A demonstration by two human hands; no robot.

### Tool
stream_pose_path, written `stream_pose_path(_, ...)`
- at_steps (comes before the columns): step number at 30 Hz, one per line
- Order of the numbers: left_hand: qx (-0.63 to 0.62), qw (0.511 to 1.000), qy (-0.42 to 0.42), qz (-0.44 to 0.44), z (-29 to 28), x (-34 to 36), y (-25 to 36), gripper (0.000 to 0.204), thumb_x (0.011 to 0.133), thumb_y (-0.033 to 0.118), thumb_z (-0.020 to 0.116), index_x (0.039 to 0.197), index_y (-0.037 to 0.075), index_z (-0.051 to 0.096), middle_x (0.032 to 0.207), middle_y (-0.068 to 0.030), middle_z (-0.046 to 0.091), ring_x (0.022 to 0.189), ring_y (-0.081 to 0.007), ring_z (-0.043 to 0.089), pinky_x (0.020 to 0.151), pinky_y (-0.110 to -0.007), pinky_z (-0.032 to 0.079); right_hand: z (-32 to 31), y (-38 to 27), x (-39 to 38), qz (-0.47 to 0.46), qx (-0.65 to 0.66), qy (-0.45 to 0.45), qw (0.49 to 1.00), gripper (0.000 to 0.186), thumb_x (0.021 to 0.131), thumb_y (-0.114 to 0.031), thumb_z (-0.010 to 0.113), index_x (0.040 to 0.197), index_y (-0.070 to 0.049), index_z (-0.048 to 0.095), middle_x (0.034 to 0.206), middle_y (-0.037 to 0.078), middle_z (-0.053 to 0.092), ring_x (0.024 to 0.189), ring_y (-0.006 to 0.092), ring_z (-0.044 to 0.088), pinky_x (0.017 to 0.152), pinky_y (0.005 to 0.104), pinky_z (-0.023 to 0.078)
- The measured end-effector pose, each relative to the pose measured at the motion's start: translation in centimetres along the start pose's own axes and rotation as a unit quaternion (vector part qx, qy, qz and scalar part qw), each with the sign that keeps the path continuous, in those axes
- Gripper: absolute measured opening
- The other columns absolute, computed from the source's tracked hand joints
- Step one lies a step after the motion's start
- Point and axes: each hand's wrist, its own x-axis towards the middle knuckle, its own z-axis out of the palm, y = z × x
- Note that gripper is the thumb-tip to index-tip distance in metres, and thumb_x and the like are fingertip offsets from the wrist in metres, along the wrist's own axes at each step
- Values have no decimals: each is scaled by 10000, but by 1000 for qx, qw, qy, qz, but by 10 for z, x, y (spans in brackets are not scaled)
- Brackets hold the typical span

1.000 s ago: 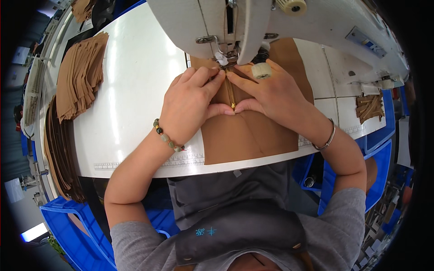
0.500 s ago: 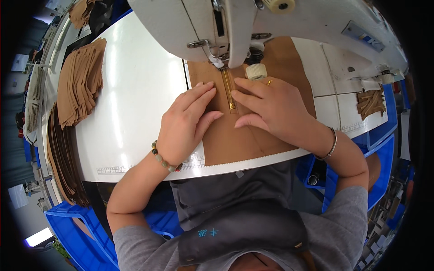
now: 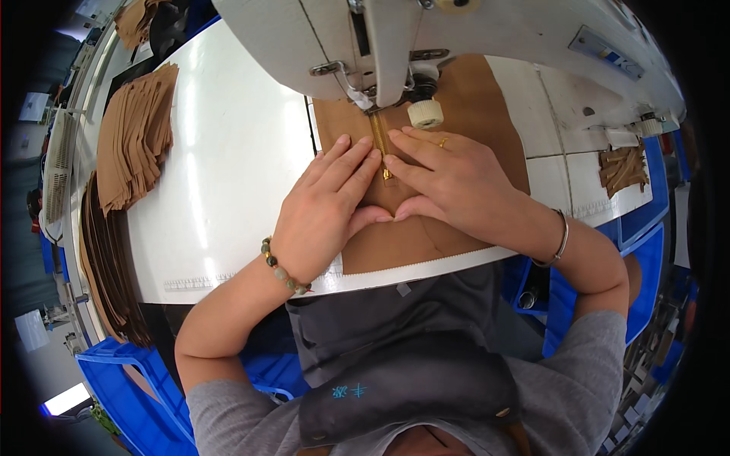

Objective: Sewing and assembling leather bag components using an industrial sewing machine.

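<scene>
A brown fabric panel (image 3: 449, 242) lies flat under the sewing machine (image 3: 487, 30). A gold zipper (image 3: 381, 137) runs down the panel from beneath the presser foot, its pull near the lower end. On the zipper's left, my left hand (image 3: 325, 197) rests on the panel with fingers stretched forward. My right hand (image 3: 456, 175) lies on the panel to the right of the zipper, fingers extended likewise. Both thumbs point inward and their tips meet just below the zipper's end. Neither hand grips anything. The machine head hides the far end of the zipper.
On the left of the white table (image 3: 220, 144) lies a stack of brown fabric pieces (image 3: 137, 137), with darker strips (image 3: 110, 266) hanging at the edge. Small brown scraps (image 3: 622, 171) lie at the right. Blue bins (image 3: 137, 387) stand below the table on both sides.
The fabric panel has shifted slightly away from me, under the machine. My left hand has slid right, closer to the zipper, and my thumbs have come together.
</scene>
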Motion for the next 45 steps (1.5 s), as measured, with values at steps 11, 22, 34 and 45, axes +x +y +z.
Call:
stream_pose_path(11, -8, 1000, 13, 7, -1, 17, -9, 704, 795, 354, 817, 1381, 10, 633, 1448, -139, 599, 1337, -337, 584, 1071, -413, 526, 0, 12, 11, 38, 31, -12, 999, 581, 754, -400, 819, 1202, -45, 717, 1230, 95, 688, 1220, 280, 631, 1085, 410, 484)
stream_pose_path(22, -23, 998, 55, -22, 7, 27, -21, 533, 828, 335, 809, 1251, 21, 723, 1255, -110, 696, 1284, -295, 632, 977, -375, 574, 10, 34, 20, 35, 27, 34, 998, 521, 777, -439, 797, 1174, -107, 733, 1135, 60, 710, 1160, 260, 643, 1062, 402, 492)
stream_pose_path(34, -25, 996, 80, -8, 5, 26, -21, 516, 819, 306, 825, 1239, 18, 739, 1227, -97, 711, 1083, -280, 708, 891, -362, 592, 10, 28, 21, 49, 14, 34, 998, 449, 768, -385, 813, 1119, -116, 740, 1078, 61, 718, 1096, 270, 676, 995, 377, 532)
stream_pose_path(45, -9, 997, 77, -9, 5, 29, -25, 515, 852, 338, 794, 1259, 29, 727, 1195, -79, 713, 1014, -279, 706, 862, -361, 587, 16, 35, 21, 43, 0, 36, 998, 463, 807, -406, 779, 1167, -118, 735, 1056, 82, 716, 1020, 281, 678, 990, 388, 533)
